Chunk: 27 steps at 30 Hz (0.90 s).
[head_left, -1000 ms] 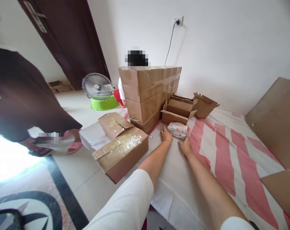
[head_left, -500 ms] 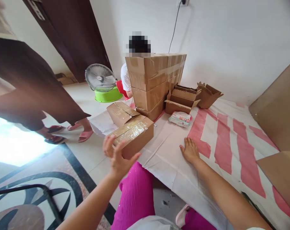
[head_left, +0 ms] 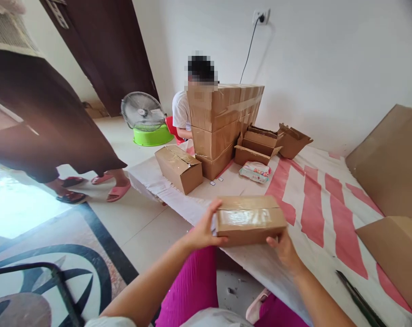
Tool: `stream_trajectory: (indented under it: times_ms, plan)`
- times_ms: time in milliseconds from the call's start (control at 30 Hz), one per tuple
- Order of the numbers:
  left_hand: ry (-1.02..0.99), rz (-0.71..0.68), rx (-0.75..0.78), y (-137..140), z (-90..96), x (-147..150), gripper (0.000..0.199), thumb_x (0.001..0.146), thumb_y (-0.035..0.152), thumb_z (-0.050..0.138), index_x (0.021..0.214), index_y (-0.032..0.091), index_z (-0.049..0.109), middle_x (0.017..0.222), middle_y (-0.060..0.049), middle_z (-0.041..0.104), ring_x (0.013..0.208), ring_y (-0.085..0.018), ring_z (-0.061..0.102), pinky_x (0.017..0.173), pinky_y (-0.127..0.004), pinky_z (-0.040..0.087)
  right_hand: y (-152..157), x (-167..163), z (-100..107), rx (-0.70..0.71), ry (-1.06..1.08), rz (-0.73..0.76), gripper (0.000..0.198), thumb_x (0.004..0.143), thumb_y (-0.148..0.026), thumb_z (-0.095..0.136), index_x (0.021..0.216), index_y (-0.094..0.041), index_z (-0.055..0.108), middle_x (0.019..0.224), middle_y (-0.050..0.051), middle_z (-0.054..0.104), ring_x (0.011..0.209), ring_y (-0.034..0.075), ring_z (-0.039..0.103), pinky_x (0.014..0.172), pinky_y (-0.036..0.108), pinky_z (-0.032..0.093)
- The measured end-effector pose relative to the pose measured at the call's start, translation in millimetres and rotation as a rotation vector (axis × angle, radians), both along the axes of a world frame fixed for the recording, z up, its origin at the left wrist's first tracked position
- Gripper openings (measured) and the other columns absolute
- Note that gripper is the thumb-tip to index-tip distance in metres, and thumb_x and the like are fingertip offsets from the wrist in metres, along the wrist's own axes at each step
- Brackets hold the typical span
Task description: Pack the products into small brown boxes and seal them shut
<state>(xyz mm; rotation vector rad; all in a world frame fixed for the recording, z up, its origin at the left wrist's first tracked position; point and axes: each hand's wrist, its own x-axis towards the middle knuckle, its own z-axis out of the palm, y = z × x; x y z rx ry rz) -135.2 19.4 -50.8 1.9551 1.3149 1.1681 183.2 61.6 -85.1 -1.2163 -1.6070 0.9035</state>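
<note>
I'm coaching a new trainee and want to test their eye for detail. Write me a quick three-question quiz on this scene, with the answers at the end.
1. Which thing is held between the left hand and the right hand?
A) a red chair
B) a taped box
C) a sandal

2. True or false: the printed pack lies outside the open carton just behind it.

3. Fill in the missing word: the dark cable runs up to a ____ on the wall.

Key: 1. B; 2. True; 3. socket
</note>
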Motion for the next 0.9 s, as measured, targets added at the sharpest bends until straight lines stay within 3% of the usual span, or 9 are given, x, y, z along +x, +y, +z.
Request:
stream_trajectory:
  times_ms: [167, 333, 467, 600, 667, 767, 900]
  plan:
    - [-0.012, -0.354, -0.020, 30.8, 3.7, 78.6, 0.130, 0.053, 0.035, 0.089, 0.153, 0.018, 0.006, 0.159, -0.021, 0.012, 0.146, -0.036, 0.016, 0.118, -0.051, 0.022, -53.0, 58.9, -3.4, 0.034, 0.122, -0.379, 0.072, 0.068, -0.054, 0.073, 0.128, -0.022, 0.050, 0.110, 0.009, 0.068, 0.105, 0.029, 0.064, 0.092, 0.043, 0.051]
    - [0.006, -0.525, -0.084, 51.2, 12.2, 95.7, 0.127, 0.057, 0.027, 0.086, 0.153, 0.021, 0.003, 0.158, -0.018, 0.019, 0.145, -0.034, 0.023, 0.117, -0.050, 0.026, -93.3, 121.9, -2.2, 0.081, -0.155, -0.362, 0.052, 0.082, -0.064, 0.048, 0.108, -0.022, 0.062, 0.097, 0.012, 0.070, 0.098, 0.031, 0.064, 0.088, 0.047, 0.051]
    - [0.061, -0.491, 0.153, 43.3, 21.4, 93.0, 0.097, 0.071, 0.028, 0.076, 0.150, 0.025, 0.019, 0.158, -0.017, 0.010, 0.146, -0.034, 0.016, 0.115, -0.052, 0.028, -102.7, 164.6, -1.5, 0.135, -0.613, -0.460, 0.045, 0.084, -0.056, 0.047, 0.105, -0.021, 0.065, 0.108, 0.015, 0.068, 0.106, 0.033, 0.061, 0.095, 0.053, 0.045]
    - [0.147, -0.331, 0.421, 21.5, 26.4, 101.0, 0.057, 0.080, 0.030, 0.068, 0.133, 0.026, 0.047, 0.139, -0.014, 0.038, 0.133, -0.033, 0.036, 0.108, -0.053, 0.036, -101.5, 180.6, -13.9, 0.051, -0.986, -0.501, 0.041, 0.084, -0.039, 0.044, 0.111, -0.018, 0.065, 0.108, 0.016, 0.067, 0.100, 0.034, 0.061, 0.090, 0.054, 0.047]
    - [0.163, -0.224, 0.492, 14.5, 25.7, 106.8, 0.044, 0.082, 0.027, 0.065, 0.125, 0.027, 0.054, 0.124, -0.012, 0.048, 0.123, -0.030, 0.043, 0.102, -0.050, 0.042, -98.3, 182.2, -17.6, 0.032, -1.026, -0.504, 0.039, 0.085, -0.032, 0.039, 0.109, -0.016, 0.066, 0.102, 0.016, 0.068, 0.096, 0.032, 0.062, 0.088, 0.051, 0.048]
    - [0.145, -0.153, 0.546, 11.4, 21.9, 112.5, 0.041, 0.083, 0.024, 0.064, 0.123, 0.027, 0.054, 0.117, -0.010, 0.052, 0.114, -0.027, 0.046, 0.095, -0.048, 0.046, -88.3, 185.7, -7.6, 0.078, -0.926, -0.499, 0.037, 0.085, -0.031, 0.038, 0.105, -0.017, 0.066, 0.095, 0.014, 0.068, 0.093, 0.029, 0.063, 0.087, 0.047, 0.050]
    - [0.103, -0.154, 0.560, 12.3, 16.2, 115.4, 0.040, 0.083, 0.023, 0.063, 0.121, 0.025, 0.054, 0.117, -0.011, 0.049, 0.113, -0.027, 0.046, 0.094, -0.048, 0.047, -67.0, 182.1, 45.0, 0.244, -0.781, -0.581, 0.036, 0.090, -0.036, 0.037, 0.108, -0.019, 0.063, 0.092, 0.010, 0.068, 0.079, 0.023, 0.065, 0.076, 0.040, 0.053]
